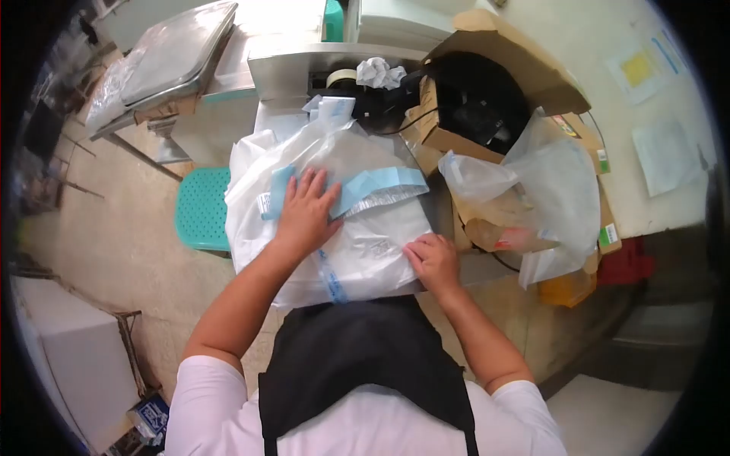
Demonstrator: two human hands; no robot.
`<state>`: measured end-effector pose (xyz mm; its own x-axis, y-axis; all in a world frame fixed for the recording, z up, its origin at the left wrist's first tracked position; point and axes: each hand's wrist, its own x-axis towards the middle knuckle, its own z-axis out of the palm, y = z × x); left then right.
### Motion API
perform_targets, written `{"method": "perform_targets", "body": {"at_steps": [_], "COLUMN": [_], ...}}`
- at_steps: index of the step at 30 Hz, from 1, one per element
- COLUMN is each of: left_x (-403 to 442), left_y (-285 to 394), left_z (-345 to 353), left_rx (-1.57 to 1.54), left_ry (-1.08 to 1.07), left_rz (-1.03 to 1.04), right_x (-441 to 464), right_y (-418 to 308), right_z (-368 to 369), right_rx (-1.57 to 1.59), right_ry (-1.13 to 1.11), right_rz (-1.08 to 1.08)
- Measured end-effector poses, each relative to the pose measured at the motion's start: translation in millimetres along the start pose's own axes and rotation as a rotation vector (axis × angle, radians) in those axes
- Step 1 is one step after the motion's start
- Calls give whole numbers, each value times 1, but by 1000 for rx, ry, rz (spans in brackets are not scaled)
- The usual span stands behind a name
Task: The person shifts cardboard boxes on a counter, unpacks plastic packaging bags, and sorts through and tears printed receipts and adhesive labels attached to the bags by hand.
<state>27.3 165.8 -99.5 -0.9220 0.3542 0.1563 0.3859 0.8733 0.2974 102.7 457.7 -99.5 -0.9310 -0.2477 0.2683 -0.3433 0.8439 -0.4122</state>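
Observation:
A stack of white plastic bags (372, 254) lies in front of me, its near edge close to my black apron. My left hand (306, 213) rests flat on it with fingers spread, touching a light blue paper strip (384, 185) that crosses the upper part. At the stack's right edge, my right hand (435, 262) has its fingers curled, pinching the plastic. A blue printed band (329, 275) runs down the lower middle of the stack. Whatever is under the stack is mostly hidden.
To the right, an open cardboard box (506, 38) holds dark items, with a clear plastic bag (559, 197) beside it. Crumpled paper (380, 73) and a tape roll (341, 78) sit behind the stack. A green stool (201, 209) and metal trays (182, 53) stand left.

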Motion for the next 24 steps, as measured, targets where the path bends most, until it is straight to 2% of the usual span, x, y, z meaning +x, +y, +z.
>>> {"method": "perform_targets", "body": {"at_steps": [4, 7, 9, 12, 15, 21, 24], "left_x": [3, -12, -31, -45, -38, -30, -26], "left_y": [4, 16, 35, 59, 75, 78, 89], "left_z": [-7, -26, -34, -33, -28, -21, -22], "left_rx": [-58, -292, -536, -477, -429, -399, -515], "left_ry": [94, 244, 189, 67, 39, 105, 253], "left_rz": [19, 211, 280, 341, 319, 290, 265], "right_x": [3, 9, 21, 33, 41, 53, 50], "right_y": [-10, -17, -27, -46, -52, -61, -55], "right_z": [-7, -14, -25, -39, -39, -46, -41], "right_rx": [21, 107, 188, 317, 392, 404, 519], "right_ry": [26, 67, 25, -26, -76, -199, -185], "right_rz": [58, 75, 196, 312, 349, 438, 413]}}
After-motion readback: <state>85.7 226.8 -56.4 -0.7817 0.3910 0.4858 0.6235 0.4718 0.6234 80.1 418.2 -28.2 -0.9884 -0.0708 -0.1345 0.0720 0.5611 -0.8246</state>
